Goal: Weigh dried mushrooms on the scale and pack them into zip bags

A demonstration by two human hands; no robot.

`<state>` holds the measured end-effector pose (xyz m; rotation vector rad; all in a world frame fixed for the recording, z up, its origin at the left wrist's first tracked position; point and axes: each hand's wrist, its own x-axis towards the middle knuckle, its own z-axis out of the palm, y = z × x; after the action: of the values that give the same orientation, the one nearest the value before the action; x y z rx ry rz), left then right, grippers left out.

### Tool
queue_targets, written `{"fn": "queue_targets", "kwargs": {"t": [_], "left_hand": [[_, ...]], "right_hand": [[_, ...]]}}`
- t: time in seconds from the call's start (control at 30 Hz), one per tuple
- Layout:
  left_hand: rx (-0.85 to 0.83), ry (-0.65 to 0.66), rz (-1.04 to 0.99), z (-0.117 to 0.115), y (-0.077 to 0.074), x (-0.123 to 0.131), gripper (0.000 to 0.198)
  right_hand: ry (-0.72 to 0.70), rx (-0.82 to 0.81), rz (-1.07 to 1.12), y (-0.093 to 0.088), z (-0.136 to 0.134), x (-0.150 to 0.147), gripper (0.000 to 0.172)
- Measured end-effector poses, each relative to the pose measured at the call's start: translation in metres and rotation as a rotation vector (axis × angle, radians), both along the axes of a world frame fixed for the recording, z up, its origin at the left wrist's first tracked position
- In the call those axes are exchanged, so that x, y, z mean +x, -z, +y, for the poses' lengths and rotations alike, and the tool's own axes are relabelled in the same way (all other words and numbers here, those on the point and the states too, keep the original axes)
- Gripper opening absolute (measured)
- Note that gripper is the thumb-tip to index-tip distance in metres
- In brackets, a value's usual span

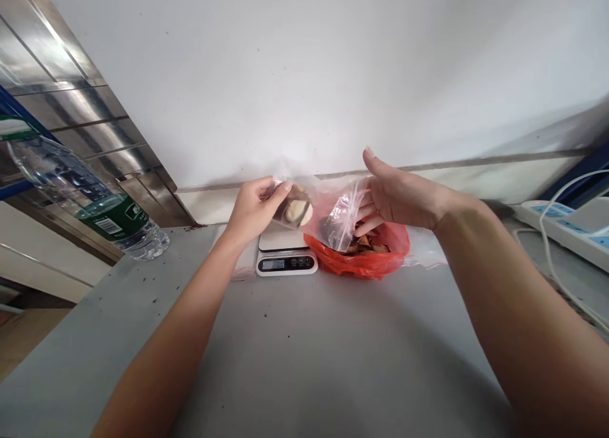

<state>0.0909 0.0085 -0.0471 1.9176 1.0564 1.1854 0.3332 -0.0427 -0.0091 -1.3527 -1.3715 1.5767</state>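
A clear zip bag (337,217) with pale and dark slices inside hangs sideways above the table. My left hand (257,208) pinches its left end, thumb on top, above a white kitchen scale (287,265) whose display looks like zero. At the bag's right end, by the zip strip, my right hand (397,195) has its thumb raised and its fingers apart; the fingers are partly behind the plastic. Beneath that hand sits a red plastic bag (366,266), open at the top, with brown dried pieces (368,242) in it.
A large water bottle (111,216) with a green label stands at the left. More clear plastic bags (425,251) lie right of the red bag. A white power strip (571,225) with cables is at the far right. A white wall (309,76) rises behind the grey table (295,362).
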Motion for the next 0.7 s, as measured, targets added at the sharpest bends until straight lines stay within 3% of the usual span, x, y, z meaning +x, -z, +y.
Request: {"fn": "queue_targets", "kwargs": {"t": [0.13,0.27,0.4,0.53,0.6,0.7], "left_hand": [[-0.021,-0.083,0.025,0.007,0.007,-0.007,0.046],[-0.099,-0.102,0.038,0.009,0.006,-0.011,0.040],[-0.202,-0.143,0.141,0.012,0.004,-0.021,0.029],[-0.250,-0.197,0.315,0.014,0.004,-0.034,0.039],[-0.183,-0.227,0.422,0.013,0.003,-0.038,0.045],[0.011,-0.165,0.495,0.007,-0.001,-0.035,0.032]], "right_hand": [[-0.031,0.075,-0.081,0.007,0.004,0.003,0.032],[-0.134,0.135,-0.149,0.011,0.007,0.005,0.025],[-0.115,0.218,-0.218,0.016,0.011,0.000,0.022],[-0.129,0.288,-0.292,0.024,0.014,-0.015,0.031],[-0.148,0.304,-0.289,0.029,0.014,-0.024,0.032],[-0.139,0.310,-0.256,0.034,0.014,-0.032,0.035]]}}
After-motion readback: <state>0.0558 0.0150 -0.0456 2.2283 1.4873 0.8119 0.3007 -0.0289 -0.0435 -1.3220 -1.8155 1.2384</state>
